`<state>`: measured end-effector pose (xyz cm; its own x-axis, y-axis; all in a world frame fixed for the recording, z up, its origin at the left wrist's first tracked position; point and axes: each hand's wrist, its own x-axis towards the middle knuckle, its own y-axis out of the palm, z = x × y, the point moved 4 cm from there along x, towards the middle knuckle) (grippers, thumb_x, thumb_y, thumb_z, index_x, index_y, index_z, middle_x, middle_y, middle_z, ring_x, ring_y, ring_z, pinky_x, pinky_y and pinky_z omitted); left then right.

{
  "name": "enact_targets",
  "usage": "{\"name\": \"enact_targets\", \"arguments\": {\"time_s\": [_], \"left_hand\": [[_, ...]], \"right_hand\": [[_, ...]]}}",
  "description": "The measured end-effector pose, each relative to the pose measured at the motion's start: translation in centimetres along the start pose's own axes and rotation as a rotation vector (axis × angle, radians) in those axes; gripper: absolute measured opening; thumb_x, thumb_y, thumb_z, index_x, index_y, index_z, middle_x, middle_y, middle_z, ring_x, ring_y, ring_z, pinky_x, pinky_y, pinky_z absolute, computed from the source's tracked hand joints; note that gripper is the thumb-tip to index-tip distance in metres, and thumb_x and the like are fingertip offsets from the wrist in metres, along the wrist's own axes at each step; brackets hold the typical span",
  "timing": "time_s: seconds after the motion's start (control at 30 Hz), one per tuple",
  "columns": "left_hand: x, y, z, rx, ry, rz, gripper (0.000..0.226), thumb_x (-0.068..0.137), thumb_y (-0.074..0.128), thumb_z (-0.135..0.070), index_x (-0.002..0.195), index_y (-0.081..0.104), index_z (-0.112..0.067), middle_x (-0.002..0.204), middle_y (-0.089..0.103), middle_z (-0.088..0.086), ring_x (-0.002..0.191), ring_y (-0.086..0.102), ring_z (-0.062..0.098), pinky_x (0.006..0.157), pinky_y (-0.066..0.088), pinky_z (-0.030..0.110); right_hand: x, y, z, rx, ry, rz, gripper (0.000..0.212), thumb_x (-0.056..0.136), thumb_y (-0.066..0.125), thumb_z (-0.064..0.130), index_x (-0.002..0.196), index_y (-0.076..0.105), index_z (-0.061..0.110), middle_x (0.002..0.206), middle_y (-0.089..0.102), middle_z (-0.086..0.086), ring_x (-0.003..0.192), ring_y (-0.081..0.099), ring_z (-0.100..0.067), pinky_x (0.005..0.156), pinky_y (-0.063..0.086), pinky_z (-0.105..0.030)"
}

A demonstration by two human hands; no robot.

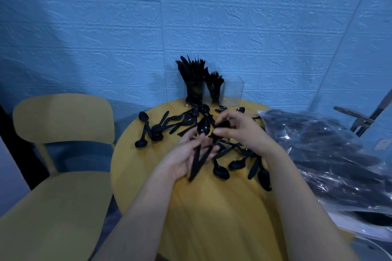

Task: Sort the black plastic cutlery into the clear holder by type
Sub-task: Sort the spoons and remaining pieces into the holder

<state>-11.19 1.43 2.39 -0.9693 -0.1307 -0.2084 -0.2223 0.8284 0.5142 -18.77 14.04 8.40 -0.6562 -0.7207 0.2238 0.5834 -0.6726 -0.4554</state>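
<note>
At frame centre, left hand (186,154) grips light, stiff, slippery black plastic spoons (200,144) by their handles; right hand (239,131) fingers pinch another.

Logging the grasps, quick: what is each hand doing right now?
Left hand: fingers curled round a bundle of black spoons.
Right hand: fingers pinching one black piece over the pile; its type cannot be told.
</note>
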Motion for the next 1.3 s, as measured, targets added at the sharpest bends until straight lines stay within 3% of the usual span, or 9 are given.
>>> {"name": "enact_targets", "arguments": {"time_s": [0.13, 0.3, 0.43, 0.57, 0.67, 0.8, 1.0, 1.13, 1.3], "left_hand": [[-0.2, 1.0, 0.5, 0.09, -0.031, 0.098, 0.037, 0.101, 0.035, -0.012, 0.136, 0.037, -0.026, 0.093, 0.074, 0.01, 0.088, 0.071, 0.029, 0.078, 0.059, 0.039], [-0.5, 1.8, 0.6, 0.073, -0.044, 0.212, 0.042, 0.101, 0.034, -0.028, 0.143, 0.027, -0.022, 0.108, 0.07, 0.016, 0.091, 0.07, 0.03, 0.074, 0.059, 0.042], [-0.6, 1.8, 1.0, 0.123, -0.033, 0.268, 0.062, 0.093, 0.049, -0.014, 0.146, 0.021, -0.026, 0.107, 0.07, 0.011, 0.08, 0.069, 0.021, 0.065, 0.058, 0.033], [-0.8, 1.7, 1.2, 0.223, -0.036, 0.283, 0.038, 0.097, 0.046, -0.01, 0.129, 0.038, -0.029, 0.103, 0.071, 0.007, 0.064, 0.06, 0.011, 0.06, 0.052, 0.025], [-0.9, 1.3, 1.4, 0.33, -0.026, 0.281, 0.028, 0.1, 0.04, -0.015, 0.128, 0.047, -0.013, 0.09, 0.07, 0.003, 0.06, 0.055, 0.009, 0.057, 0.049, 0.024], [-0.8, 0.0, 0.3, 0.234, 0.068, 0.121, 0.025, 0.1, 0.039, -0.015, 0.115, 0.059, -0.01, 0.075, 0.059, 0.0, 0.057, 0.049, 0.009, 0.054, 0.045, 0.024], [-0.5, -1.1, -0.6, 0.023, 0.112, -0.054, 0.024, 0.1, 0.039, -0.011, 0.111, 0.059, -0.009, 0.075, 0.065, 0.004, 0.059, 0.059, 0.013, 0.053, 0.051, 0.025], [-0.6, -1.1, -0.7, -0.02, 0.117, -0.052, 0.023, 0.1, 0.039, -0.012, 0.113, 0.057, -0.009, 0.082, 0.068, 0.007, 0.068, 0.065, 0.018, 0.06, 0.054, 0.031], [-0.6, -1.3, -0.8, -0.023, 0.121, -0.071, 0.025, 0.1, 0.038, -0.012, 0.118, 0.055, -0.008, 0.081, 0.07, 0.007, 0.07, 0.067, 0.019, 0.064, 0.055, 0.033]], "right_hand": [[0.1, 1.3, -0.4, -0.259, -0.008, 0.021, 0.012, 0.085, 0.069, 0.022, 0.088, 0.063, 0.031, 0.087, 0.066, 0.014, 0.077, 0.061, 0.008, 0.07, 0.048, -0.011], [-0.1, 0.9, -0.8, -0.29, 0.021, -0.181, 0.024, 0.086, 0.069, 0.022, 0.103, 0.052, 0.022, 0.075, 0.06, 0.005, 0.059, 0.058, -0.005, 0.053, 0.044, -0.011], [0.1, 0.6, -1.4, -0.327, 0.032, -0.287, 0.033, 0.084, 0.071, 0.029, 0.109, 0.051, 0.028, 0.078, 0.054, 0.004, 0.067, 0.051, -0.006, 0.056, 0.04, -0.01], [0.3, 0.6, -1.3, -0.317, -0.012, -0.316, 0.02, 0.084, 0.071, 0.025, 0.103, 0.066, 0.024, 0.085, 0.061, 0.001, 0.076, 0.053, -0.008, 0.067, 0.041, -0.012], [0.3, 0.7, -1.2, -0.269, -0.053, -0.356, 0.019, 0.085, 0.069, 0.024, 0.104, 0.067, 0.025, 0.088, 0.064, 0.003, 0.078, 0.055, -0.003, 0.067, 0.041, -0.008], [0.4, 0.6, -1.5, -0.287, 0.0, -0.356, 0.028, 0.09, 0.063, 0.031, 0.117, 0.063, 0.024, 0.092, 0.064, 0.005, 0.085, 0.057, -0.006, 0.069, 0.04, -0.008], [-0.8, 1.5, -3.1, -0.651, 0.218, -0.031, 0.033, 0.086, 0.061, 0.05, 0.081, 0.066, 0.018, 0.07, 0.055, 0.007, 0.064, 0.05, -0.008, 0.055, 0.038, -0.021], [-1.0, 3.0, -3.4, -0.772, 0.292, 0.09, 0.04, 0.077, 0.063, 0.061, 0.078, 0.062, 0.022, 0.08, 0.061, 0.004, 0.074, 0.057, -0.011, 0.067, 0.052, -0.031], [-1.2, 3.9, -3.4, -0.751, 0.316, 0.166, 0.021, 0.083, 0.064, 0.04, 0.08, 0.059, 0.02, 0.081, 0.06, 0.001, 0.074, 0.057, -0.015, 0.068, 0.051, -0.032]]}}
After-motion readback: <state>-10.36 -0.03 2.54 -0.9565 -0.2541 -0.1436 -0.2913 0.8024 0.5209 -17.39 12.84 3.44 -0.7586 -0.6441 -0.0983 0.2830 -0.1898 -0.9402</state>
